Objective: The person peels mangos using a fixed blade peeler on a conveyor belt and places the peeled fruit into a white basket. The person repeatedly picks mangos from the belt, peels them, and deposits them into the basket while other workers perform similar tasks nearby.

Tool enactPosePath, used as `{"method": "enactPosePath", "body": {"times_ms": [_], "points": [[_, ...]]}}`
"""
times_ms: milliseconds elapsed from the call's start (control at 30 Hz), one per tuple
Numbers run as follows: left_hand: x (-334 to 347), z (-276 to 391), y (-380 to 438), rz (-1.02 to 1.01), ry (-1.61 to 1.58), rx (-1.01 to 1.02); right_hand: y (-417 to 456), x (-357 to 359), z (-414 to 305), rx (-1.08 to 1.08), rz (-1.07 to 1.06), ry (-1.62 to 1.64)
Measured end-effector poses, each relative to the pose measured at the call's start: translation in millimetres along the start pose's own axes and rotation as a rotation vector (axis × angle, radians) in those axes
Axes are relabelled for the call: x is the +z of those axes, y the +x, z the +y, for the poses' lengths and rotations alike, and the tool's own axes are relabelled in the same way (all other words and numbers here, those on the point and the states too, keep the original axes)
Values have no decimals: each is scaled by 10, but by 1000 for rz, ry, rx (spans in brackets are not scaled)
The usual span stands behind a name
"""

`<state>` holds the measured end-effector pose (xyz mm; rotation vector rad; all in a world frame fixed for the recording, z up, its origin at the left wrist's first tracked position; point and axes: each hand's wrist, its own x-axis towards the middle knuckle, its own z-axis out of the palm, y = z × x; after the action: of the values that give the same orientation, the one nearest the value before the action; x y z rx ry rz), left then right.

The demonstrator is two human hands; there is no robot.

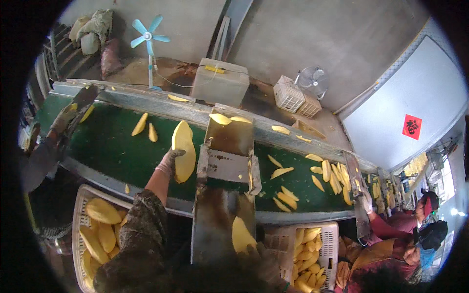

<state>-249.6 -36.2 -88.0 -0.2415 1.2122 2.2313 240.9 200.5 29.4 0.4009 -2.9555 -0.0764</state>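
My left hand, in a pale glove, grips a large peeled yellow fruit piece, apparently mango, above the green conveyor belt. Its thumb lies over the fruit's face. In shadow at the lower middle, my right hand holds another yellow fruit piece over a wet metal board that crosses the belt. A metal plate with dark slots sits midway along this board. Two slices rest at its far end. Below my left arm stands a white crate of whole peeled fruit.
Several slices lie on the belt to the right. Another crate of fruit stands at lower right. Co-workers' hands work at boards on both sides. Beyond the belt are a blue-bladed fan and a large box.
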Motion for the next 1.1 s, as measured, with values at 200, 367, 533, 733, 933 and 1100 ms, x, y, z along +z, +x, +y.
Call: {"method": "enactPosePath", "body": {"times_ms": [200,367,533,733,933,1100], "points": [[187,342,-1474,-346,130,110,186,-274,-282,207,-92,147],[514,8,-2409,-339,93,-76,116,-369,-195,300,-29,467],[884,-565,-2907,-190,649,228,196,-167,-114,577,164,839],[1236,-1098,-3126,-84,1137,474,662,39,-151,460,178,971],[1425,-927,-3237,-60,1117,646,634,312,35,574,91,1181],[1548,-787,-2581,63,1081,598,1170,392,299,619,152,1601]]}}
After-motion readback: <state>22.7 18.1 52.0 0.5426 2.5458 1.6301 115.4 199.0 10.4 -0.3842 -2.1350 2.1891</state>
